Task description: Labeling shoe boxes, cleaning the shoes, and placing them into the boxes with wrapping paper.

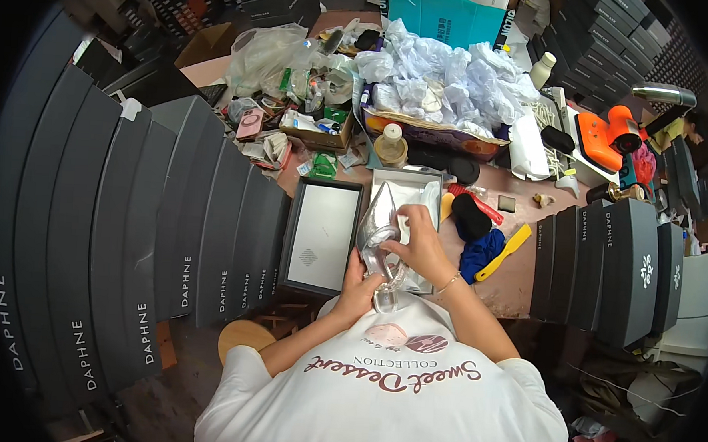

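A silver pointed high-heeled shoe [379, 222] with a clear heel is held over an open shoe box [408, 180] lined with white paper. My left hand [358, 289] grips the shoe from below, at the heel end. My right hand [421, 244] rests on the shoe's opening, fingers curled at its rim. The shoe's toe points away from me. The dark box lid [321, 235] lies open side up just left of the box.
Tall stacks of dark shoe boxes [169, 235] stand at my left, and more boxes [608, 258] at my right. The table holds crumpled white tissue [450, 74], a bottle [390, 145], a blue cloth [480, 252], a yellow tool [506, 249], an orange device [611, 134]. A round wooden stool [244, 337] stands below.
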